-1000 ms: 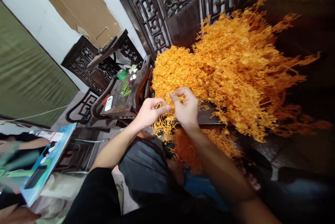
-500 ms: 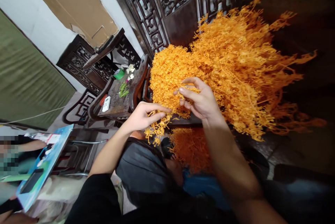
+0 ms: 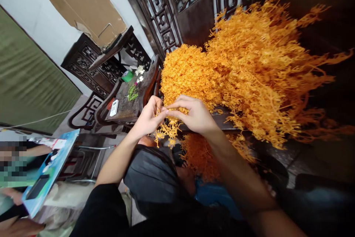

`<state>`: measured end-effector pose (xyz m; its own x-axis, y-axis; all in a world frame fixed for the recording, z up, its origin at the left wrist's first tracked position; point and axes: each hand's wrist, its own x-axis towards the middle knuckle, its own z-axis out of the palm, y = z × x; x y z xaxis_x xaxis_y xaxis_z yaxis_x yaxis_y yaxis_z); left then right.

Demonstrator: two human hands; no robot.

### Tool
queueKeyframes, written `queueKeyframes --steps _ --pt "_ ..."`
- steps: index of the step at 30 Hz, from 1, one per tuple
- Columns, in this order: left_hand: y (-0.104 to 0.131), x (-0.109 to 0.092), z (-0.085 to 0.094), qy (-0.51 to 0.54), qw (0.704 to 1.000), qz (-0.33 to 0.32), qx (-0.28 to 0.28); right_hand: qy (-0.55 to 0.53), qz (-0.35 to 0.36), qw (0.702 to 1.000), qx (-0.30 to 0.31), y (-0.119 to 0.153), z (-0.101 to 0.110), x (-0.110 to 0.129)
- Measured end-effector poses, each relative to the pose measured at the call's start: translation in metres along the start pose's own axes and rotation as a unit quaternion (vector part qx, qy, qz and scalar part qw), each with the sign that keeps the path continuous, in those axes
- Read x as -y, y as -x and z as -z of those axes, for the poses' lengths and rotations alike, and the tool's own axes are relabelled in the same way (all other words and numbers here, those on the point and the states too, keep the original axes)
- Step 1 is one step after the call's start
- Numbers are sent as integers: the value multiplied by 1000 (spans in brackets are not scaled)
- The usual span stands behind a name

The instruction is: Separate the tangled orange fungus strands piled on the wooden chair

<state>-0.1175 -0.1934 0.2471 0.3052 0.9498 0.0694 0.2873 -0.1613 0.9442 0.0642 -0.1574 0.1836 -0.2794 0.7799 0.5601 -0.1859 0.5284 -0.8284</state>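
Note:
My left hand [image 3: 148,118] is closed in a pinch on a small bunch of orange plastic sprigs [image 3: 171,131], their branched tips hanging below the fingers. My right hand [image 3: 194,114] meets it, thumb and fingertips pressed together against the left fingertips, with a bit of orange showing between them. Their exact pinch point is partly hidden by the fingers. Just beyond the hands lies a dense mound of small orange pieces [image 3: 188,74]. A larger heap of long orange branching stems [image 3: 257,70] spreads to the right of it.
Dark carved wooden seating [image 3: 194,26] stands behind the heaps. On a wooden seat at left lie green tape [image 3: 127,76], a white remote [image 3: 114,108] and green stems [image 3: 132,92]. More orange stems [image 3: 199,155] lie below my hands. Another person sits at a blue table [image 3: 59,159].
My right hand has moved left and down from the orange mound to meet my left hand at the sprigs. My left fingers have curled in more tightly. The view has shifted slightly.

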Motion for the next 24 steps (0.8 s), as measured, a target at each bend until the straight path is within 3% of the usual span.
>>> queueKeyframes --steps 3,6,10,12,15,18,21,24 --pt "1 -5 -2 -26 1000 9 -3 -23 17 997 -72 2 -19 -1" --pt "1 -12 -3 -45 999 18 -7 -127 -50 977 -165 3 -27 -7" --pt "3 -19 7 -1 999 4 -43 -242 -102 905 -336 -4 8 -14" --pt "5 -20 13 25 994 -26 -99 -234 -96 893 -371 -6 29 -12" --pt "6 -19 15 40 986 -79 -143 -211 -101 942 -240 -2 36 -1" --pt "9 -19 8 33 981 -124 -144 -222 -148 959 -92 5 19 3" --pt "14 -19 -1 22 981 -149 -123 -213 -212 952 -55 8 4 -3" --pt "21 -15 -9 -4 984 -167 -57 -225 -249 940 -57 6 -1 -11"
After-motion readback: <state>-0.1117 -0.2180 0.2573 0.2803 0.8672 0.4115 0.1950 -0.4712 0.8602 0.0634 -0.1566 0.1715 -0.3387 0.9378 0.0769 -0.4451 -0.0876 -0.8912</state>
